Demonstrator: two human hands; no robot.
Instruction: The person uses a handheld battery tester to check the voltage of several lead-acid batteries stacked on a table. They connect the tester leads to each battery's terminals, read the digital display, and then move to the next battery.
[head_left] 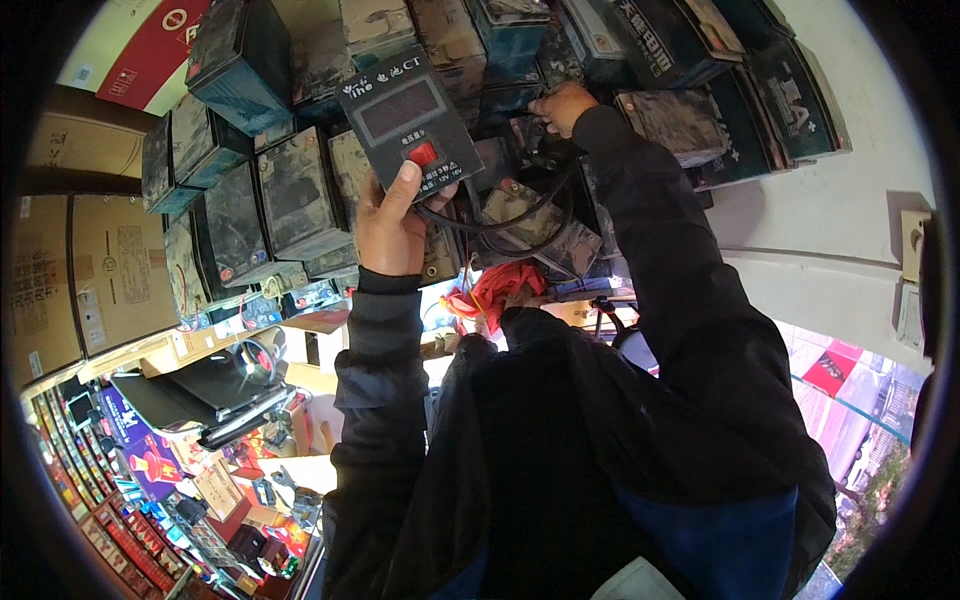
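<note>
My left hand (392,228) grips a black handheld battery tester (402,112) with a dark display window. The thumb rests against its red rocker switch (424,154). Black cables (510,222) loop out from the tester's lower end and curve toward my right hand (562,108). That hand is stretched out among the batteries, its fingers closed and pointing left. What they pinch is too dark and small to make out. Just beneath it lies a dark clump of cable or clamp (540,142). A dusty battery (545,228) is tilted below the cable loops.
Dusty lead-acid batteries (298,192) are stacked in rows around both hands. Cardboard boxes (122,262) stand at left, a red cloth or bag (500,290) lies nearer me. A white wall (800,225) bounds the right side. Shelves of goods (120,535) fill the lower left.
</note>
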